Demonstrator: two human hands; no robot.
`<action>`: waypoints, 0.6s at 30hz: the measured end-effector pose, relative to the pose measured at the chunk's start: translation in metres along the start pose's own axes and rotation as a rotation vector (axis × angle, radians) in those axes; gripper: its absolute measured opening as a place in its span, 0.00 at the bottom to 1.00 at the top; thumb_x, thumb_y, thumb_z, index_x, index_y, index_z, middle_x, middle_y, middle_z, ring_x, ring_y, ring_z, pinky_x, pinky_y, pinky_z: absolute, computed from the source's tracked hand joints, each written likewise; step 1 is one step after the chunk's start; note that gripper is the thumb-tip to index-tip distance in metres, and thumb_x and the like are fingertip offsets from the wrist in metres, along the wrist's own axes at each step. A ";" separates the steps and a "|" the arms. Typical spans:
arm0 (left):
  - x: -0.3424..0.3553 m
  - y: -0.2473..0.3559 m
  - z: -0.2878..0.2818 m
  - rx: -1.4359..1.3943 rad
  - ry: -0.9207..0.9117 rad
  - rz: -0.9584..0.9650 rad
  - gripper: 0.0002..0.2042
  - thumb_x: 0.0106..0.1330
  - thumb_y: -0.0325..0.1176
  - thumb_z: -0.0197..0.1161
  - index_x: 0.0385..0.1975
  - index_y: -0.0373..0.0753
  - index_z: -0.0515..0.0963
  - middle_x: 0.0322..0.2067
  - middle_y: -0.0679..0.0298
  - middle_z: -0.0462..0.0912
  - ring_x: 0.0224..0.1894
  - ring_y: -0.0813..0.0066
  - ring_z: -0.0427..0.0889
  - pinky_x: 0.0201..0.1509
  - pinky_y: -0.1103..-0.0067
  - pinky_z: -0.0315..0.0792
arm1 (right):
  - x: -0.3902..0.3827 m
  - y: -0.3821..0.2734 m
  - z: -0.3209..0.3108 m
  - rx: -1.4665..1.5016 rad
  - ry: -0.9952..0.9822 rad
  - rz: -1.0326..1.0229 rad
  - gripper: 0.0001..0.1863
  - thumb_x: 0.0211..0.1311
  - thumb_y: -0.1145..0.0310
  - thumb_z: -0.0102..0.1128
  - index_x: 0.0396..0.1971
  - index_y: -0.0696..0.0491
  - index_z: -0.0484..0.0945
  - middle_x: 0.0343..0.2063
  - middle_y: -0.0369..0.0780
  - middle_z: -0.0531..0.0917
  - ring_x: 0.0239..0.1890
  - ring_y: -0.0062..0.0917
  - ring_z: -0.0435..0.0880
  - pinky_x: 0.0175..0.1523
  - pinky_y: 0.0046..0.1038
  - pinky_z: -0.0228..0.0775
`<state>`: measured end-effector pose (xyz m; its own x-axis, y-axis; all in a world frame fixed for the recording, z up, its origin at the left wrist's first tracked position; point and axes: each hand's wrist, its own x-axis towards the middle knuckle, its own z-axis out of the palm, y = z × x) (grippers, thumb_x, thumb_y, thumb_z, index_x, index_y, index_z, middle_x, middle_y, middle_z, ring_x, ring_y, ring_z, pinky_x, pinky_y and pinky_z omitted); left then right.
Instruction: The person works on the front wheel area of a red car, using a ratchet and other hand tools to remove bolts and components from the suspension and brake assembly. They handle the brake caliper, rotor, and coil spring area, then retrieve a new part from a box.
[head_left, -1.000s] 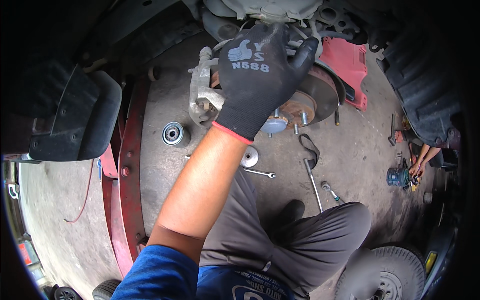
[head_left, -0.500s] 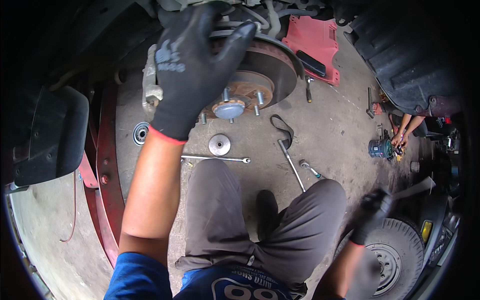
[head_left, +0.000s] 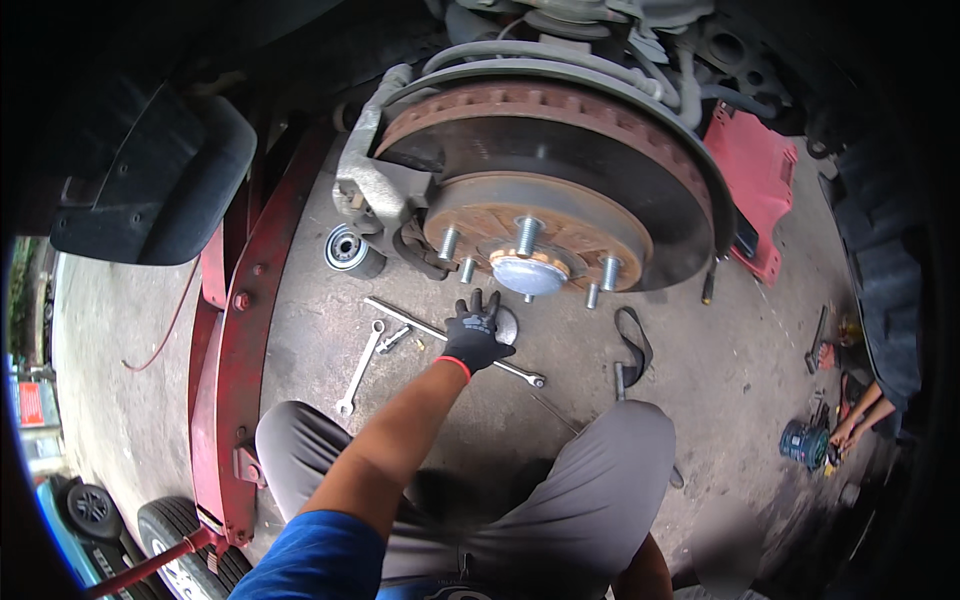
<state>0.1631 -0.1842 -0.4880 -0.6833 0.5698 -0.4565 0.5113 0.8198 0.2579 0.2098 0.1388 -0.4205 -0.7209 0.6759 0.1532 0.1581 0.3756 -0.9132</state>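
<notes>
My left hand (head_left: pixel 478 335), in a black glove with a red cuff, reaches down with its fingers spread. It is over a round metal disc (head_left: pixel 508 325) on the floor and partly covers it; whether it touches the disc I cannot tell. A long-handled ratchet (head_left: pixel 520 374) passes beneath the hand. Beside it lie a combination wrench (head_left: pixel 360 368) and a small dark metal tool (head_left: pixel 396 338). Just beyond is a rusty brake rotor (head_left: pixel 540 150) with its hub (head_left: pixel 530 272) and wheel studs. My right hand is hidden; only its forearm (head_left: pixel 645 574) shows at the lower edge.
A brake caliper bracket (head_left: pixel 372 170) sits left of the rotor, an oil filter (head_left: pixel 352 252) below it. A red steel frame (head_left: pixel 232 370) rises at left. A strap wrench (head_left: pixel 634 345) and red panel (head_left: pixel 752 190) lie right. Another person's hands (head_left: pixel 845 436) work by a bucket (head_left: pixel 803 443).
My left hand has dropped from in front of the rotor to the floor by the disc. My right hand, earlier holding a flat pale thing, has left the view. The view has shifted.
</notes>
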 end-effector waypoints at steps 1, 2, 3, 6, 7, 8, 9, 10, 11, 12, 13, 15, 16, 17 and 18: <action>0.007 0.003 0.012 0.050 -0.021 -0.040 0.57 0.48 0.56 0.78 0.78 0.49 0.53 0.75 0.49 0.57 0.71 0.35 0.63 0.62 0.44 0.71 | 0.051 -0.001 0.013 -0.002 0.006 -0.025 0.13 0.76 0.68 0.54 0.51 0.57 0.82 0.33 0.34 0.84 0.35 0.17 0.80 0.44 0.22 0.74; 0.011 0.005 0.020 0.057 -0.006 -0.062 0.57 0.47 0.54 0.79 0.78 0.48 0.54 0.74 0.50 0.58 0.69 0.39 0.66 0.61 0.47 0.73 | 0.081 0.002 0.024 0.000 -0.012 -0.021 0.13 0.76 0.68 0.54 0.51 0.57 0.82 0.34 0.34 0.84 0.36 0.17 0.80 0.44 0.22 0.74; 0.016 0.006 0.025 0.071 -0.040 -0.092 0.56 0.47 0.53 0.79 0.78 0.48 0.55 0.74 0.51 0.60 0.67 0.42 0.69 0.59 0.49 0.75 | 0.095 0.010 0.036 0.032 -0.052 0.006 0.13 0.76 0.68 0.54 0.51 0.57 0.82 0.34 0.34 0.84 0.36 0.17 0.81 0.44 0.22 0.74; 0.010 -0.001 0.024 0.006 0.052 0.006 0.51 0.43 0.46 0.80 0.72 0.43 0.64 0.62 0.48 0.71 0.59 0.46 0.75 0.56 0.57 0.78 | 0.031 0.053 0.039 0.176 -0.158 0.168 0.13 0.76 0.67 0.55 0.52 0.57 0.82 0.35 0.34 0.84 0.37 0.17 0.81 0.45 0.22 0.75; 0.005 -0.010 0.014 -0.031 0.053 0.050 0.50 0.43 0.46 0.79 0.71 0.42 0.65 0.60 0.48 0.72 0.59 0.45 0.75 0.56 0.57 0.78 | -0.020 0.070 0.029 0.246 -0.189 0.256 0.13 0.76 0.67 0.55 0.52 0.57 0.82 0.35 0.34 0.84 0.37 0.17 0.81 0.45 0.22 0.75; -0.004 -0.022 0.002 -0.059 0.048 0.091 0.49 0.43 0.47 0.79 0.70 0.41 0.65 0.59 0.48 0.73 0.58 0.43 0.76 0.57 0.57 0.78 | -0.083 0.087 0.011 0.323 -0.202 0.352 0.13 0.76 0.67 0.55 0.52 0.57 0.82 0.36 0.34 0.84 0.37 0.17 0.81 0.46 0.22 0.75; -0.013 -0.035 -0.014 -0.086 0.048 0.136 0.49 0.43 0.47 0.79 0.69 0.40 0.65 0.58 0.47 0.74 0.58 0.42 0.76 0.58 0.57 0.78 | -0.145 0.098 -0.012 0.412 -0.198 0.446 0.13 0.76 0.67 0.55 0.52 0.57 0.82 0.36 0.35 0.84 0.37 0.17 0.81 0.46 0.22 0.75; -0.027 -0.055 -0.032 -0.072 -0.027 0.200 0.50 0.43 0.49 0.78 0.70 0.39 0.65 0.56 0.46 0.75 0.59 0.42 0.76 0.60 0.58 0.76 | -0.197 0.103 -0.038 0.495 -0.173 0.533 0.13 0.76 0.67 0.55 0.52 0.57 0.82 0.36 0.35 0.85 0.37 0.17 0.81 0.46 0.22 0.75; -0.044 -0.080 -0.052 -0.077 -0.102 0.272 0.50 0.44 0.51 0.78 0.70 0.39 0.65 0.57 0.46 0.75 0.60 0.44 0.76 0.62 0.58 0.74 | -0.233 0.100 -0.063 0.532 -0.102 0.553 0.13 0.76 0.67 0.55 0.52 0.57 0.82 0.37 0.35 0.85 0.38 0.17 0.81 0.46 0.23 0.75; -0.060 -0.107 -0.072 -0.056 -0.217 0.271 0.52 0.44 0.54 0.79 0.71 0.38 0.64 0.58 0.44 0.74 0.61 0.43 0.76 0.64 0.61 0.73 | -0.248 0.092 -0.086 0.515 -0.002 0.505 0.13 0.76 0.67 0.55 0.52 0.57 0.82 0.37 0.35 0.85 0.38 0.17 0.81 0.47 0.23 0.75; -0.079 -0.137 -0.090 -0.001 -0.236 0.270 0.53 0.44 0.55 0.78 0.72 0.38 0.63 0.58 0.44 0.75 0.59 0.44 0.78 0.65 0.61 0.73 | -0.242 0.076 -0.105 0.430 0.173 0.481 0.13 0.76 0.67 0.55 0.52 0.57 0.82 0.37 0.35 0.85 0.38 0.17 0.81 0.47 0.23 0.75; -0.111 -0.197 -0.113 0.000 -0.286 0.133 0.55 0.42 0.56 0.81 0.72 0.39 0.64 0.58 0.42 0.75 0.59 0.42 0.78 0.64 0.61 0.73 | -0.185 0.022 -0.133 0.081 0.415 0.205 0.14 0.76 0.67 0.56 0.54 0.57 0.82 0.41 0.36 0.85 0.42 0.19 0.82 0.49 0.24 0.75; -0.123 -0.227 -0.115 0.003 -0.272 0.011 0.56 0.42 0.56 0.81 0.73 0.39 0.63 0.58 0.41 0.75 0.60 0.42 0.77 0.65 0.61 0.73 | -0.159 -0.018 -0.142 0.023 0.431 0.000 0.14 0.77 0.68 0.54 0.54 0.57 0.81 0.41 0.37 0.85 0.42 0.20 0.82 0.51 0.27 0.77; -0.134 -0.255 -0.111 -0.048 -0.229 -0.122 0.56 0.42 0.55 0.81 0.74 0.39 0.62 0.59 0.41 0.74 0.60 0.42 0.77 0.65 0.61 0.73 | -0.133 -0.062 -0.143 0.058 0.448 -0.158 0.14 0.78 0.69 0.52 0.55 0.58 0.81 0.43 0.40 0.85 0.45 0.23 0.83 0.54 0.30 0.77; -0.145 -0.278 -0.098 -0.080 -0.141 -0.198 0.56 0.42 0.55 0.81 0.73 0.38 0.62 0.58 0.40 0.75 0.58 0.41 0.78 0.64 0.61 0.73 | -0.117 -0.109 -0.139 -0.129 0.488 -0.262 0.15 0.78 0.70 0.52 0.56 0.60 0.80 0.45 0.41 0.85 0.46 0.24 0.84 0.56 0.30 0.76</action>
<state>0.0691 -0.4896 -0.4105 -0.6841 0.3886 -0.6172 0.3282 0.9197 0.2153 0.3709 0.1076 -0.2865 -0.3564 0.7529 0.5532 0.1190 0.6239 -0.7724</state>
